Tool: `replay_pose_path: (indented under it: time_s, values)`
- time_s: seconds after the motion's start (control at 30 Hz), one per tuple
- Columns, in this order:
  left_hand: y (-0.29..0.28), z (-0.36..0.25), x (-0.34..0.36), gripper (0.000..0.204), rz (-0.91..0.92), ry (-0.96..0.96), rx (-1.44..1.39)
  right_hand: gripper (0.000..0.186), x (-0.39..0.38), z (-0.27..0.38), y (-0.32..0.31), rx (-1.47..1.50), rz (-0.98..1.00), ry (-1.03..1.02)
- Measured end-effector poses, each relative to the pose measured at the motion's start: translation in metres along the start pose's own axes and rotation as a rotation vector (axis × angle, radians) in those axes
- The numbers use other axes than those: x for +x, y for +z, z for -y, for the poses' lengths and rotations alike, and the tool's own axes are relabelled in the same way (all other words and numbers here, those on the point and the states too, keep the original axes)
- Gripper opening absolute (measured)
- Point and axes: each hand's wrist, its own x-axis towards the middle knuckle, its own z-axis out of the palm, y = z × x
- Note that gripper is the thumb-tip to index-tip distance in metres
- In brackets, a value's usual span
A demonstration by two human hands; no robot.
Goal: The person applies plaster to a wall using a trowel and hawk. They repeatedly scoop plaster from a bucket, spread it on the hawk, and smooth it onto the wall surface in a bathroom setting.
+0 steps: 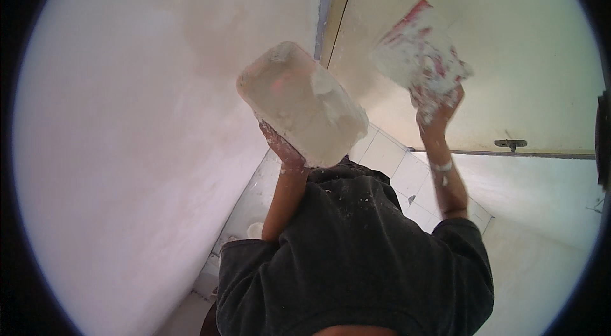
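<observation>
My left hand (280,145) grips a rounded rectangular board (302,107) coated in pale paste, which is held up in front of me at the centre. To its right, my right hand (436,107) is closed on a wide spreading tool (420,43), red under heavy white smears and slightly blurred. The tool is raised in front of a cream door panel, apart from the board. White paste also marks both forearms. The exact grip of my right fingers is partly hidden by the paste and the tool.
A white wall (127,145) fills the left side. A cream door (509,49) with a metal handle (510,144) stands at the upper right, beside a narrow frame (335,11). Below are white floor tiles (407,177) and a small white container (254,230) near the wall's foot.
</observation>
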Motion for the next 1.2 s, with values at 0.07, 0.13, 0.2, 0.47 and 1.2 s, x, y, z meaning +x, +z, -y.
replay_pose_path:
  time_s: [0.07,0.13,0.2,0.47,1.2]
  values:
    - [0.019,0.000,0.002,0.049,-0.082,0.064,-0.031,0.035,-0.027,0.025,0.005,0.438,-0.144,0.383]
    - [0.021,0.006,0.006,0.052,-0.040,0.167,0.088,0.044,-0.045,0.026,0.008,0.372,-0.048,0.485]
    - [0.021,0.015,0.005,0.055,-0.027,0.293,0.360,0.046,-0.060,0.008,0.014,0.323,0.018,0.524]
    - [0.013,0.048,0.009,0.063,0.153,0.236,0.502,0.047,-0.061,-0.047,0.042,0.626,0.052,0.726]
    - [-0.038,-0.003,0.047,0.056,0.183,-0.156,-0.054,0.033,0.014,-0.027,0.101,0.572,-0.147,0.503]
